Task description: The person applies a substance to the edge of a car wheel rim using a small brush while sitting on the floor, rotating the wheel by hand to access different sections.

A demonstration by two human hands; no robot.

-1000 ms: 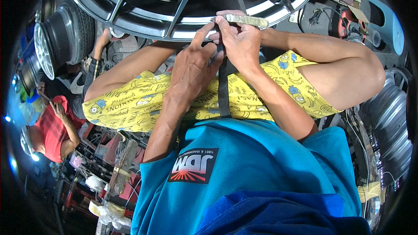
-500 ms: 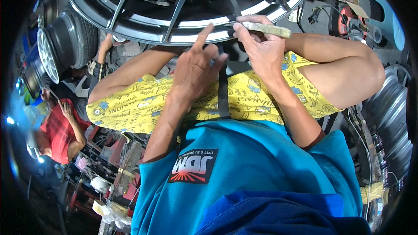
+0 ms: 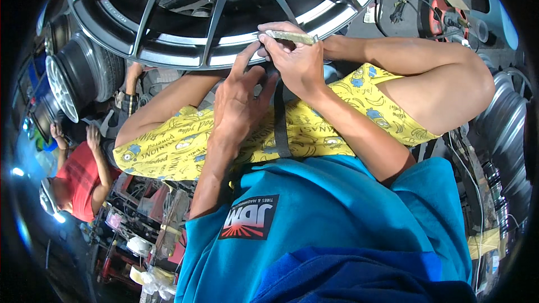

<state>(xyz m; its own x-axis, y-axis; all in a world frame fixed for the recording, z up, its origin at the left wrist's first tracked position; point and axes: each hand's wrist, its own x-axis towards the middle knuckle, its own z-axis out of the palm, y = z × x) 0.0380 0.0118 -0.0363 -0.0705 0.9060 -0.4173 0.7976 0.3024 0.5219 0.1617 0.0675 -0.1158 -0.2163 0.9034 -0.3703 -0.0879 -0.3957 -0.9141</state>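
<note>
A grey multi-spoke alloy wheel (image 3: 174, 59) fills the top of the head view, its near lip above my lap. My right hand (image 3: 295, 67) is closed in a pinch round a slim hand tool (image 3: 293, 37) with a pale, tape-like handle. The tool's tip is hidden by my fingers at the wheel's near edge. Just left of it, my left hand (image 3: 236, 104) stretches its index finger to the wheel lip, close to my right fingertips. Its other fingers are loosely bent and hold nothing.
Several wheels and a tyre (image 3: 104, 62) stand at the left. Beyond them a person in a red shirt (image 3: 84, 179) works. At far right are a red power tool (image 3: 443, 14), a light-blue plastic piece (image 3: 494, 14) and silver rims (image 3: 508, 134). Cluttered metal parts lie lower left.
My right hand has slid left along the wheel lip with the tool, closing up to my left index finger. My left hand is slightly lower and further left. The wheel appears shifted left and down.
</note>
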